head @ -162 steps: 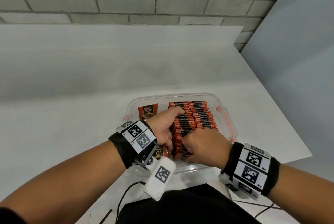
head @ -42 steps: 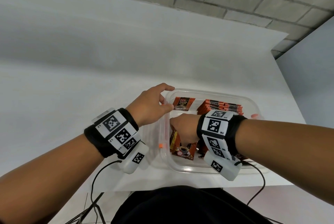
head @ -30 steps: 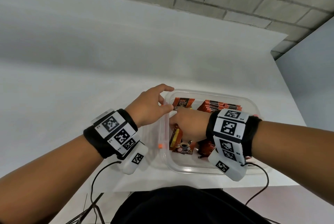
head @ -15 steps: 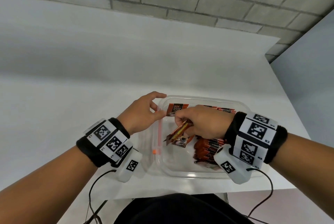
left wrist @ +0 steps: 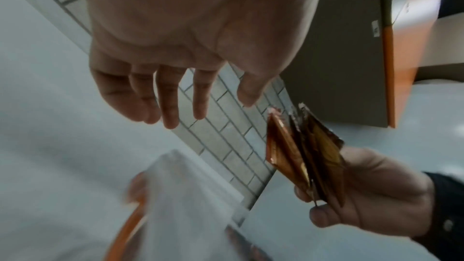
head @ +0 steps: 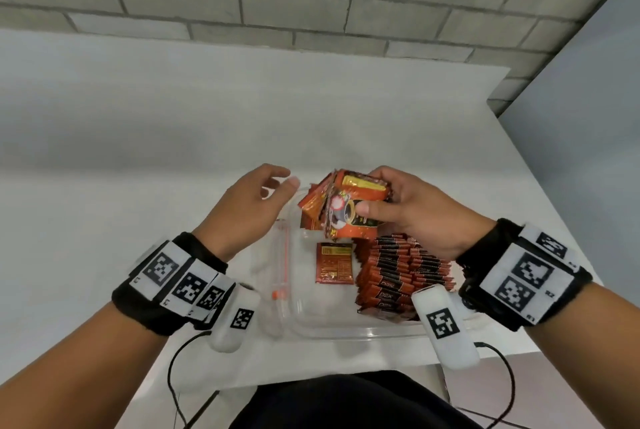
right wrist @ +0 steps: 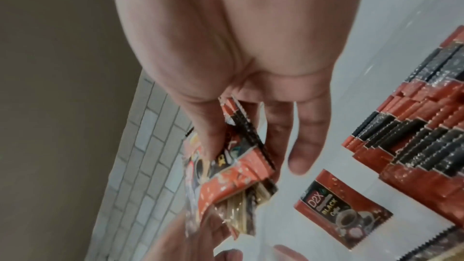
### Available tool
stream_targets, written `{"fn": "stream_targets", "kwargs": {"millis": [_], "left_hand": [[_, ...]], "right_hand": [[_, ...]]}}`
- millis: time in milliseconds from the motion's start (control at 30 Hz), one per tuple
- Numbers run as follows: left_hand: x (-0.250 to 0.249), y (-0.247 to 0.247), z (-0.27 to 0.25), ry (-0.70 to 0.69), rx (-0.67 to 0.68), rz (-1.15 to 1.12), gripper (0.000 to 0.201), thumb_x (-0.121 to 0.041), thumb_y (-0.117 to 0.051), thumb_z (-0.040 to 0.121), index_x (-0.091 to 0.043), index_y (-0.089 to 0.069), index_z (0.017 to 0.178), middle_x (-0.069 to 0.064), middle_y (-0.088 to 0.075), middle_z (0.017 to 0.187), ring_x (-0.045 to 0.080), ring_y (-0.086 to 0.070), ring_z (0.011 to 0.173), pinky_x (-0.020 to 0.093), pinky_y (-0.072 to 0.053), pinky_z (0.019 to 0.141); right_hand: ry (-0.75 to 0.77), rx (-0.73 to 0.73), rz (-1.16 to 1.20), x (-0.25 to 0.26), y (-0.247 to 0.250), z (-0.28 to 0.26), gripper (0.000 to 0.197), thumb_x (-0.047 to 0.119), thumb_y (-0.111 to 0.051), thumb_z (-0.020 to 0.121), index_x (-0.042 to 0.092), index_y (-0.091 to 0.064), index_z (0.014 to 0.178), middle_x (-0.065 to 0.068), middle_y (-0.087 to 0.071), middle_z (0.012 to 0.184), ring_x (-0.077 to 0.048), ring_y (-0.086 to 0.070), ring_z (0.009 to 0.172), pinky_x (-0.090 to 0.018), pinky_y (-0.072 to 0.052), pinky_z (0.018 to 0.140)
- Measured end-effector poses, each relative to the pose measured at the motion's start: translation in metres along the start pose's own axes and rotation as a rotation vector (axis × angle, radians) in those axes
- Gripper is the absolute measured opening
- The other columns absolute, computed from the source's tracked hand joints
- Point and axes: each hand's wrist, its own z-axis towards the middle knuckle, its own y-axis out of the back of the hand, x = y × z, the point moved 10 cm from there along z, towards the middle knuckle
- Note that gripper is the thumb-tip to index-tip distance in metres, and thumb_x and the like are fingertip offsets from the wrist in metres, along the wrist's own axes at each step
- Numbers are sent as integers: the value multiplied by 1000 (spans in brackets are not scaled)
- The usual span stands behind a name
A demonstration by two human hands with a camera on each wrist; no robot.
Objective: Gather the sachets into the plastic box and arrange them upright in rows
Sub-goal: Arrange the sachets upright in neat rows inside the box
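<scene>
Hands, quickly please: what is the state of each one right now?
Left hand: open, fingers relaxed, holding nothing.
Right hand: closed around a bunch of sachets above the plastic box.

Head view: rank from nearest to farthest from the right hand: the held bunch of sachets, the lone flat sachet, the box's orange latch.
1. Bunch of sachets: gripped in the right hand.
2. Lone flat sachet: on the box floor, below-left.
3. Orange latch: box's left edge.

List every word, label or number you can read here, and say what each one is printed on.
"D2X" and "BLACK": on the single sachet lying flat in the plastic box; the word beneath is too blurred.
"D2X": on the top edges of the upright sachets in the row.
Bundle of sachets gripped by the right hand: print blurred, unreadable.
Wristband marker tags: small codes, too small to read.
</scene>
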Motion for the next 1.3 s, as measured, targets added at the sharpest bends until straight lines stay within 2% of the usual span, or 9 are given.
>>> {"fn": "stream_targets", "kwargs": {"millis": [67, 167, 300, 467, 667, 833, 1033, 1167, 1300], "left_hand": [[-26, -2, -5, -62, 15, -144, 37, -55, -44, 90, -31, -56, 115, -13, -61, 107, 0, -57, 97, 17, -43, 73], [-46, -30, -10, -17, 185, -481, 57, -70, -57, 77, -31, -57, 119, -1, -63, 114, 17, -61, 104, 34, -56, 74], [-68, -85, -20, 80, 542, -793, 76, -60, -73, 69, -22, -53, 130, 6, -60, 129, 27, -61, 115, 46, -57, 77], [-93, -127, -29, 159, 693, -996, 30, -26, -63, 85, -16, -65, 113, 9, -67, 113, 27, -65, 103, 55, -53, 85], [-99, -162, -37, 228, 821, -1040, 35, -18, -52, 82, -7, -62, 113, 19, -64, 108, 36, -65, 95, 50, -54, 86], [-91, -171, -36, 267, 788, -1037, 43, -13, -52, 79, 1, -56, 119, 22, -63, 106, 32, -67, 85, 46, -58, 76], [-89, -170, -32, 237, 718, -1078, 36, -15, -58, 87, -5, -59, 121, 20, -63, 119, 31, -64, 104, 50, -54, 88], [-81, -171, -27, 289, 668, -1137, 40, -16, -59, 83, -5, -57, 121, 23, -63, 117, 31, -68, 94, 44, -59, 76], [-82, -170, -25, 239, 656, -1167, 36, -8, -57, 84, -13, -61, 120, 21, -65, 117, 32, -66, 101, 48, -51, 91]], "right_hand": [[22, -40, 169, 4, 7, -7, 35, 18, -65, 74, 13, -52, 105, -11, -67, 106, -23, -68, 94, -38, -58, 81], [81, -72, 353, 10, 15, -18, 44, 18, -63, 76, 9, -50, 117, -9, -68, 107, -20, -68, 92, -30, -58, 71], [144, -90, 383, 14, 22, -31, 61, 26, -68, 70, 6, -48, 124, -12, -67, 111, -21, -66, 93, -29, -55, 66], [199, -162, 399, 9, 31, -45, 45, 22, -63, 76, 10, -51, 117, -8, -68, 107, -21, -65, 99, -32, -55, 82], [181, -279, -104, 6, 51, -62, 21, 14, -54, 94, 22, -50, 113, -2, -58, 112, -8, -60, 97, -12, -48, 69], [346, -575, -486, 22, 68, -91, 52, 27, -78, 75, 41, -45, 113, 25, -33, 109, -2, -35, 108, 4, -33, 74], [461, -614, -566, 23, 70, -97, 44, 27, -83, 69, 31, -56, 104, 17, -48, 96, 12, -47, 87, -1, -33, 75], [378, -638, -503, 8, 82, -98, 32, 24, -80, 73, 27, -55, 93, 14, -53, 85, 5, -50, 77, -5, -37, 66], [223, -585, -221, -16, 95, -92, 17, 27, -66, 86, 16, -55, 93, 5, -65, 82, 5, -57, 59, -13, -42, 52]]}}
